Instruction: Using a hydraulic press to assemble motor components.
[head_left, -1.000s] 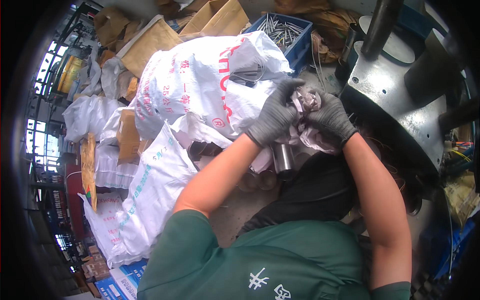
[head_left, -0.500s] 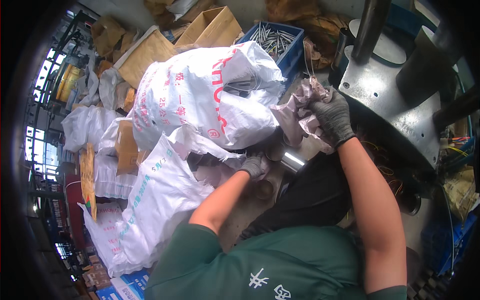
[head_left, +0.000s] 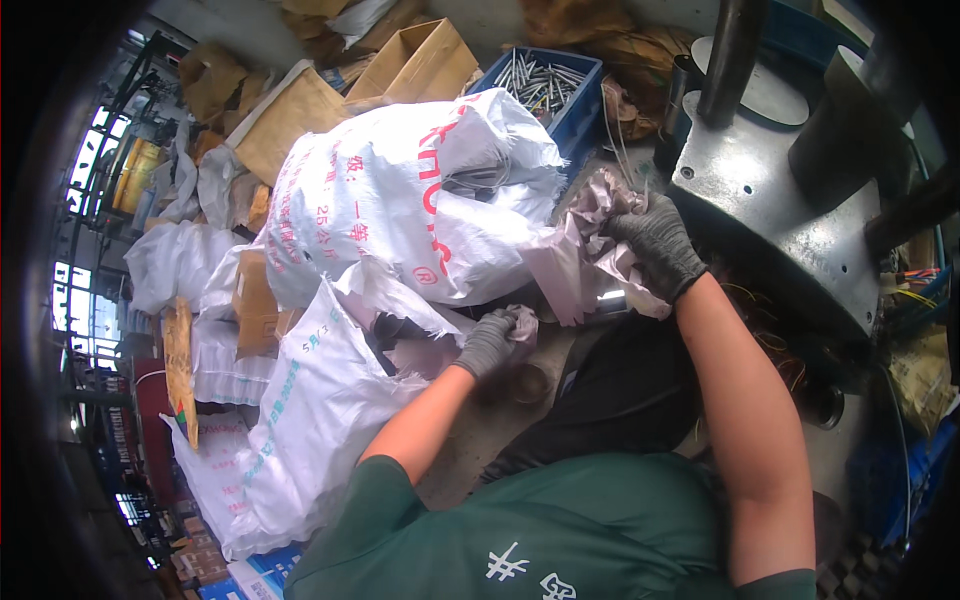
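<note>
My right hand [head_left: 656,246], in a grey knit glove, is closed round a crumpled sheet of pinkish-brown wrapping paper [head_left: 562,268]. The sheet hangs down and to the left of my fingers. My left hand [head_left: 488,343], gloved alike, is closed on a small crumpled piece of paper [head_left: 522,328] beside the torn mouth of a white woven sack [head_left: 320,375]. A shiny metal cylinder [head_left: 611,296] shows partly from under the larger sheet. Another dull metal cylinder [head_left: 531,381] stands just below my left hand.
A bulging white woven sack [head_left: 370,200] lies ahead. Behind it are a cardboard box [head_left: 425,65] and a blue crate [head_left: 592,100] of metal pins. A heavy steel plate with posts [head_left: 745,165] stands at the right. Loose wires [head_left: 915,295] hang at the far right.
My left hand has drawn back slightly left with the small paper now showing in it. The larger sheet in my right hand has come down, covering more of the shiny cylinder.
</note>
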